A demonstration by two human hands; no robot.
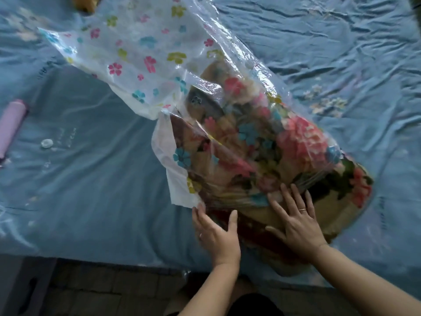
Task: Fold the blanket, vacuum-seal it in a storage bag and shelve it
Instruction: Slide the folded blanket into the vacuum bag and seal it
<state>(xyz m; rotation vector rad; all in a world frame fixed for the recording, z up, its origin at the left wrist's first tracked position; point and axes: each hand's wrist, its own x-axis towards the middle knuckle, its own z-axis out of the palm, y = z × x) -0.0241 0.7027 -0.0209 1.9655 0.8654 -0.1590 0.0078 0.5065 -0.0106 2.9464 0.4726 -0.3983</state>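
Blanket (284, 142): folded into a thick bundle, with pink, blue, tan and dark flowers. It sits inside the storage bag and fills the bag's near part, on the bed close to its near edge.
Storage bag (145, 49): clear plastic on one face, white on the other, printed with small pink, blue and yellow-green flowers. The part with no blanket in it stretches away to the upper left, creased and shiny. A white flap folds out along the left side of the bundle.
Left hand (216, 233): flat, fingers straight and thumb spread. It rests on the near left corner of the bag, with fingertips at the edge of the white flap. It grips nothing.
Right hand (298, 226): flat, fingers spread wide. It presses down on the plastic over the near end of the blanket and grips nothing.
Ring (302, 209): a thin band on one finger of the right hand.
Bed (91, 190): covered by a wrinkled blue sheet with pale flower motifs. It carries the bag and the small things.
Purple cylinder (11, 126): lies on the sheet at the far left, well apart from the bag.
Clear round piece (46, 143): small, lying on the sheet just beside the cylinder.
Yellow-orange thing (84, 3): at the top edge, cut off by the frame and blurred.
Floor (102, 293): dark tiles below the bed's near edge.
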